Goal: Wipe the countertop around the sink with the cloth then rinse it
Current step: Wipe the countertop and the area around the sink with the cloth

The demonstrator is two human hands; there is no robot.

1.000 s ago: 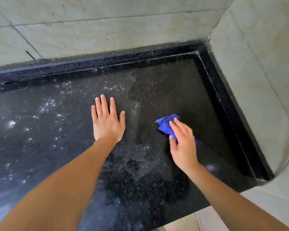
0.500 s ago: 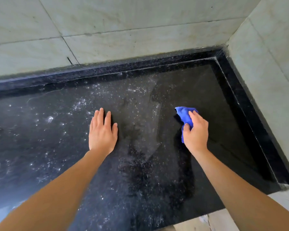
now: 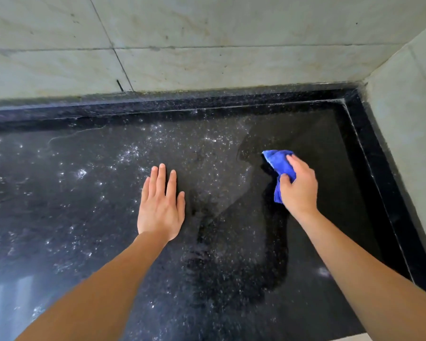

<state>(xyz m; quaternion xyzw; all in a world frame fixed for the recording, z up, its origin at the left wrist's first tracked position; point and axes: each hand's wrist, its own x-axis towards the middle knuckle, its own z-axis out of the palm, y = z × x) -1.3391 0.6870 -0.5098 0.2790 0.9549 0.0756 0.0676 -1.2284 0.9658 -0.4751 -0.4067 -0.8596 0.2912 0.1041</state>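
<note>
The black speckled countertop (image 3: 71, 217) fills most of the head view, wet and dotted with pale droplets. A bunched blue cloth (image 3: 279, 164) lies pressed on it right of centre, and my right hand (image 3: 298, 188) grips the cloth from above. My left hand (image 3: 161, 207) rests flat on the counter to the left of the cloth, palm down, fingers nearly together, holding nothing. A darker wiped streak runs below and around the cloth. No sink is in view.
A raised black border (image 3: 369, 153) edges the counter at the back and on the right. Pale tiled walls (image 3: 231, 45) rise behind it and meet in a corner at the upper right. The counter's front edge shows at the bottom right.
My right hand has pushed the cloth farther away from me, toward the back wall. The view has shifted left, so the right corner now sits farther to the right. My left hand stays planted.
</note>
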